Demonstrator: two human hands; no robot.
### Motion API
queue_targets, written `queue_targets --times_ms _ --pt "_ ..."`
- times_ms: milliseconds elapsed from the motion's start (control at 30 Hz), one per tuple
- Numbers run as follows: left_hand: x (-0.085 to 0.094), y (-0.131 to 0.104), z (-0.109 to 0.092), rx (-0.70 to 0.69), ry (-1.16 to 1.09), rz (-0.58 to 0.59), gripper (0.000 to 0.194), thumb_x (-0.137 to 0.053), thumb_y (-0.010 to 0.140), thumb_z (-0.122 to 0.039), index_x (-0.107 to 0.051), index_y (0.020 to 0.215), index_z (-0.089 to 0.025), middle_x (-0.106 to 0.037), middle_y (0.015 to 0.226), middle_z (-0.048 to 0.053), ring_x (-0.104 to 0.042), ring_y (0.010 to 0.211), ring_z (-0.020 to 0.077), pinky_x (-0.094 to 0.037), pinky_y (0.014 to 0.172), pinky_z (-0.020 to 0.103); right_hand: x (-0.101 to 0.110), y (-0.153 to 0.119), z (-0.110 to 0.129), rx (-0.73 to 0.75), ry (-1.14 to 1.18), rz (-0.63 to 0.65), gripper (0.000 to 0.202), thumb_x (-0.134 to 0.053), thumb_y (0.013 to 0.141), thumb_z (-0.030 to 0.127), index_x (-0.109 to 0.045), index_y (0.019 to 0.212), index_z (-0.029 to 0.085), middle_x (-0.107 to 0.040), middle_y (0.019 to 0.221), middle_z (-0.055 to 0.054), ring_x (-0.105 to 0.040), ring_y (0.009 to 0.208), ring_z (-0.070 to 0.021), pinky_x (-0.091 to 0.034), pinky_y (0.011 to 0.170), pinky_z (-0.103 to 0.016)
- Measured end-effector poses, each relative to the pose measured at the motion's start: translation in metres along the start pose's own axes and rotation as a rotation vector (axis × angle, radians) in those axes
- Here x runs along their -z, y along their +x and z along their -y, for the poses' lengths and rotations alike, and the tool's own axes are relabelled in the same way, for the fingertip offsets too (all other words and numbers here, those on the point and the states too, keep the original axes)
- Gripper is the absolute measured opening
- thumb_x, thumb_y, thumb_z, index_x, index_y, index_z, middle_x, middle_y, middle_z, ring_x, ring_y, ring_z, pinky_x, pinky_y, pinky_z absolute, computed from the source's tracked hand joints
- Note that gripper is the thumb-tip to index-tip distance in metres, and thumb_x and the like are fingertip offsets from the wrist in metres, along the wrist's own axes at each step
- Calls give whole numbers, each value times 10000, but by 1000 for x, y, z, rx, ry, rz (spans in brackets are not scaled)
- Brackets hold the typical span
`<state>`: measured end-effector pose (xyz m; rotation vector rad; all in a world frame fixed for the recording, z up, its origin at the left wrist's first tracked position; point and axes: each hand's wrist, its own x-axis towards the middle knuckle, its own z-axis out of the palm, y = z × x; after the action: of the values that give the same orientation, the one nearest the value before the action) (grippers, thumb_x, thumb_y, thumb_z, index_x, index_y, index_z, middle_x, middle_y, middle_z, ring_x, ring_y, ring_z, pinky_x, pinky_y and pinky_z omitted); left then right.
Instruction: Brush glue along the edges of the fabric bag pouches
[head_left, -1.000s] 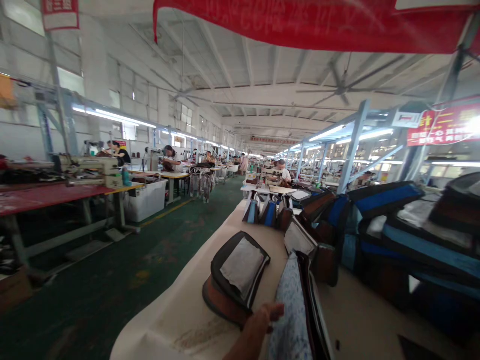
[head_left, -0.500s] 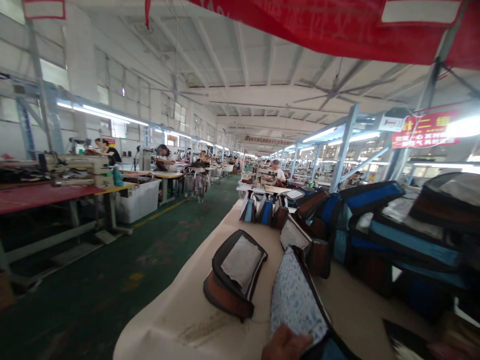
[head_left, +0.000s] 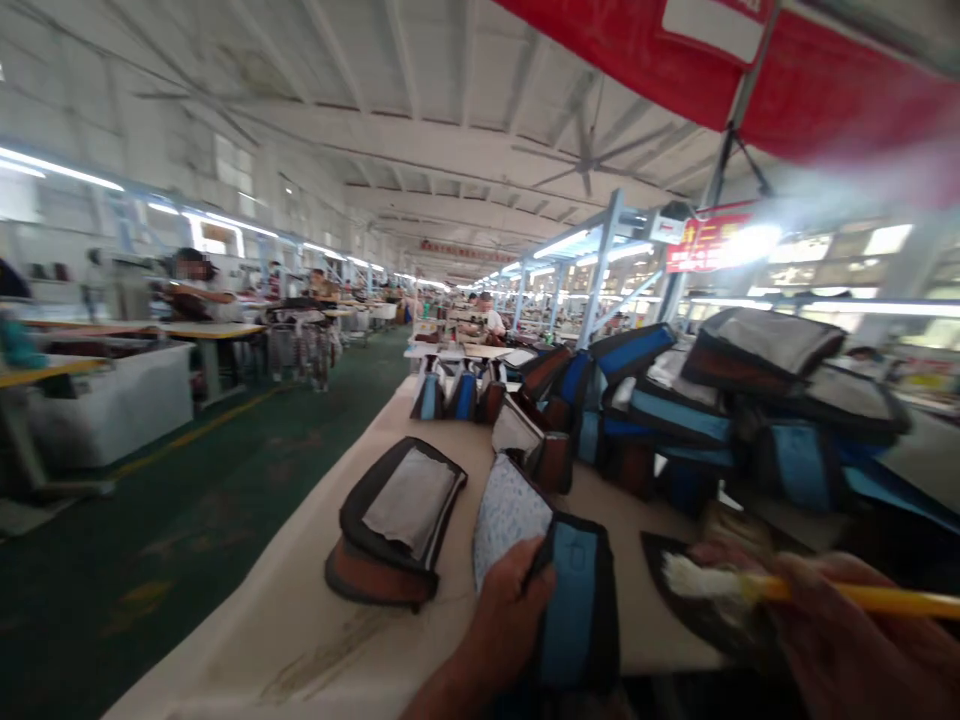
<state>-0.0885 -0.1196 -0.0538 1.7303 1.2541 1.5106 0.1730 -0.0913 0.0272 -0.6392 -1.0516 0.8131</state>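
My left hand (head_left: 514, 600) is closed on the edge of a sewn bag piece (head_left: 576, 600), black with a blue panel and a pale blue patterned lining. Its lining side faces up to the left of the panel. At the lower right, my right hand (head_left: 847, 610), somewhat blurred, grips a brush (head_left: 885, 598) by its yellow handle, white bristles pointing left. Below the bristles lies a dark scrap (head_left: 667, 590) with a brownish container or lump behind it, too blurred to name. Left of my left hand, a brown and black bag piece (head_left: 401, 510) with a grey panel rests on the table.
The beige-covered table (head_left: 300, 600) has a dark smear near its front. A heap of blue, brown and black bag pieces (head_left: 675, 410) fills its right side. Several small pieces (head_left: 461, 395) stand at the far end. A green-floored aisle (head_left: 225, 460) runs along the left.
The view has turned right. My left hand now holds the bag piece with its blue panel raised into view. My right hand and the brush have come in from the right.
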Motion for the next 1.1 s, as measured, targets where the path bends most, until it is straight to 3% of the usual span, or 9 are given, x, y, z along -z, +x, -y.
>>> queue_targets --times_ms 67,200,367,500,667,733,867,1000,1100 --pt "-1 6 0 9 -10 19 321 -477 945 -306 -617 1227 -240 -669 1147 23 -583 1099 201 -402 995 307 -6 0 1 -53 8 -45 345 -900 586 401 -666 748 205 -627 681 -41 -589 553 -151 -443 421 -220" --pt "-7 14 2 -1 4 62 345 -486 944 -329 -607 1256 -245 -655 1236 33 -570 1173 216 -393 1039 326 -41 -1 -8 -15 -35 22 301 -850 714 357 -597 752 197 -502 538 59 -428 450 -70 -329 406 -169" --pt "-15 16 4 0 58 57 367 -518 921 -338 -606 1261 -234 -654 1257 53 -585 1168 225 -417 1036 341 -78 -6 -34 108 -259 217 275 -714 836 409 -573 728 200 -509 506 52 -455 446 -107 -332 411 -205" --pt "-19 14 7 54 34 -20 362 -490 927 -361 -628 1227 -214 -658 1254 58 -589 1161 231 -418 1051 367 -75 0 -46 257 -579 313 275 -640 878 389 -551 688 211 -518 529 46 -480 464 -120 -361 452 -235" --pt "-23 13 3 77 -9 20 354 -488 940 -363 -630 1233 -225 -674 1226 33 -598 1139 222 -437 1022 348 -62 5 -28 480 -765 181 266 -643 874 354 -549 664 220 -534 535 42 -510 472 -127 -367 465 -243" --pt "-25 13 2 80 -41 32 363 -493 942 -368 -620 1250 -224 -664 1251 31 -595 1147 220 -435 1023 336 -66 4 -25 444 -712 204 249 -634 885 366 -565 696 220 -555 567 38 -523 494 -128 -381 473 -236" --pt "-27 13 4 87 -75 -5 378 -512 935 -372 -616 1260 -208 -650 1278 37 -585 1171 229 -418 1047 342 -72 6 -35 372 -680 368 269 -606 895 357 -534 676 220 -511 540 51 -490 465 -118 -371 470 -233" --pt "-24 11 4 88 -111 46 376 -509 940 -373 -615 1270 -227 -652 1276 28 -586 1164 237 -421 1051 368 -69 12 -39 413 -712 255 254 -612 886 361 -530 692 218 -500 537 53 -488 471 -127 -365 481 -244" --pt "-23 11 3 106 -137 53 372 -518 933 -366 -627 1255 -214 -668 1246 32 -595 1146 241 -427 1048 374 -72 14 -35 356 -660 350 239 -615 873 348 -527 691 220 -483 513 65 -471 449 -122 -352 457 -234"
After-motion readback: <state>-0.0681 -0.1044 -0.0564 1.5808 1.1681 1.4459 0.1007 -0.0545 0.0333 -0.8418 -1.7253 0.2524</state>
